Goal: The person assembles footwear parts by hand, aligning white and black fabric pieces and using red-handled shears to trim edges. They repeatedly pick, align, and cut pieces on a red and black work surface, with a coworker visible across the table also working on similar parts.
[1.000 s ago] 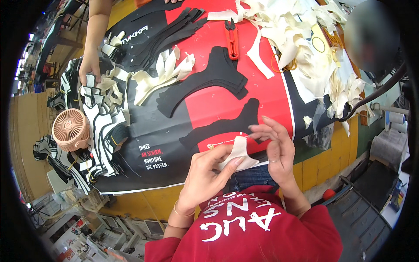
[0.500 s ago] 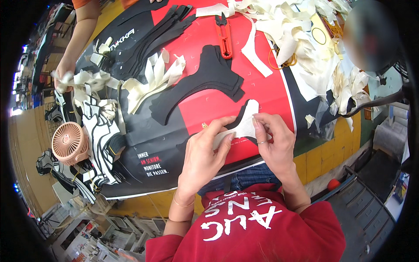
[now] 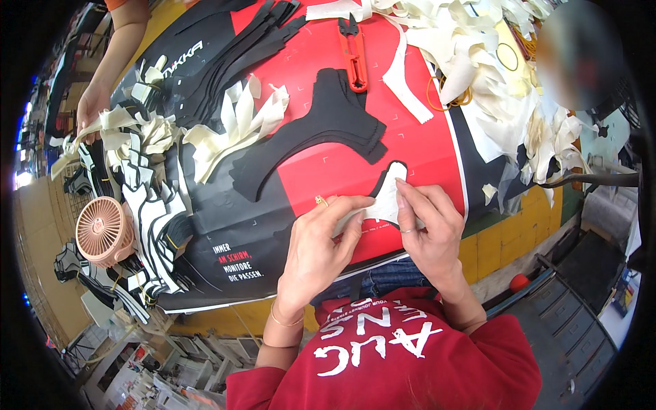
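Note:
A white shaped fabric piece (image 3: 388,203) lies over a black piece, whose dark edge shows as a thin border around its upper end. My left hand (image 3: 320,239) pinches the left part of the white piece between thumb and fingers. On the other side, my right hand (image 3: 432,222) has its thumb and fingertips closed on the right part. Both hands cover much of the layers. Just beyond them lies a stack of black curved fabric pieces (image 3: 318,126). Red-handled thread snips (image 3: 354,61) rest past that stack, beside a loose white curved piece (image 3: 404,82).
Cream fabric strips (image 3: 471,65) pile up at the far right; more cream pieces (image 3: 236,126) lie left of centre. Black strips (image 3: 236,58) are stacked far left. Bundled black-and-white pieces (image 3: 147,225) and a pink fan (image 3: 104,231) stand left, near a co-worker's hand (image 3: 94,106).
The black border now shows more evenly around the white piece's upper end. My right fingers have shifted slightly on it. The co-worker's hand has moved up a little, with cream fabric below it.

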{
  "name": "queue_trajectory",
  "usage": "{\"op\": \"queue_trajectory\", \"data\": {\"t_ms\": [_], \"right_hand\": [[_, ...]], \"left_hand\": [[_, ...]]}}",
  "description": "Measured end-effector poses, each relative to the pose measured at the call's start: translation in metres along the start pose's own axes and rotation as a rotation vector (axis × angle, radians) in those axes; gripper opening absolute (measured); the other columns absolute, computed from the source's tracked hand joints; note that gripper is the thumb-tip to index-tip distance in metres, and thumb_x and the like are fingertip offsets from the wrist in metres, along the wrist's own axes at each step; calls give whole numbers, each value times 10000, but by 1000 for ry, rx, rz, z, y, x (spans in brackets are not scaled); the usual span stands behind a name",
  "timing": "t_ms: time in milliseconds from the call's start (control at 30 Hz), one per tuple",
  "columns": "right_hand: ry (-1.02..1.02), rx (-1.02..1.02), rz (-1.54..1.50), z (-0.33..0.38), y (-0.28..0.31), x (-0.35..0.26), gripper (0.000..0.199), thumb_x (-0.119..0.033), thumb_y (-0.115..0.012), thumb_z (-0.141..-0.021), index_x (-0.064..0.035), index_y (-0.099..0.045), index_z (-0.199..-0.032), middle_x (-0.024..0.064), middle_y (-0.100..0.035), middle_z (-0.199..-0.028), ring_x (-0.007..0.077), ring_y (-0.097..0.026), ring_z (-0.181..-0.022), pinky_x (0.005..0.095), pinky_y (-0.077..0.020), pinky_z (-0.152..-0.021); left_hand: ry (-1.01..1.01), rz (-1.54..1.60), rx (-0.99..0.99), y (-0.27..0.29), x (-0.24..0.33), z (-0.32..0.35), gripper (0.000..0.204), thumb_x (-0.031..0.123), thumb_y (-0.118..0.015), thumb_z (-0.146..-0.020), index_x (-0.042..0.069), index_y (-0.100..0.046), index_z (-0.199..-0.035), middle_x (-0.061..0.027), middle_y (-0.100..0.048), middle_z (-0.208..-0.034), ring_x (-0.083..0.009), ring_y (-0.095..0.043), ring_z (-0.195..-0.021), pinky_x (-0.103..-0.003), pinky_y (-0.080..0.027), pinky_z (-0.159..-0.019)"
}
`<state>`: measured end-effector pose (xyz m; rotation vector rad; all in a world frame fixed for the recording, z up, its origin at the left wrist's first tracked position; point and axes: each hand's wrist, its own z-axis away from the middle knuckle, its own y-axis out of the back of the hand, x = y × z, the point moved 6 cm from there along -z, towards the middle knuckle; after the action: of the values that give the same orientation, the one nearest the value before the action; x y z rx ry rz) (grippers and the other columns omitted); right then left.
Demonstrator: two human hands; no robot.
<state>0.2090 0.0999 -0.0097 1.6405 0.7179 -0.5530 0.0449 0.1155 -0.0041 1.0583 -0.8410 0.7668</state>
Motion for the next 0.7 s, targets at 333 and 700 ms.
{"op": "queue_trajectory", "data": {"t_ms": [333, 700], "right_hand": [[7, 12, 24, 1, -2, 0, 263, 14, -681, -849, 8, -718, -1109, 92, -634, -830, 198, -587, -679, 311, -468, -619], [70, 42, 57, 1, -5, -1, 357, 16, -702, -751, 17, -709, -1108, 61, -591, -783, 220, -570, -632, 356, -428, -587]], "left_hand": [[-6, -35, 0, 0, 0, -2, 180, 11, -649, -881, 11, -702, -1053, -145, -714, -871, -241, -692, -739, -306, -518, -704], [6, -43, 3, 0, -1, -2, 181, 25, -644, -880, 14, -703, -1050, -153, -712, -875, -265, -697, -751, -317, -523, -697]]}}
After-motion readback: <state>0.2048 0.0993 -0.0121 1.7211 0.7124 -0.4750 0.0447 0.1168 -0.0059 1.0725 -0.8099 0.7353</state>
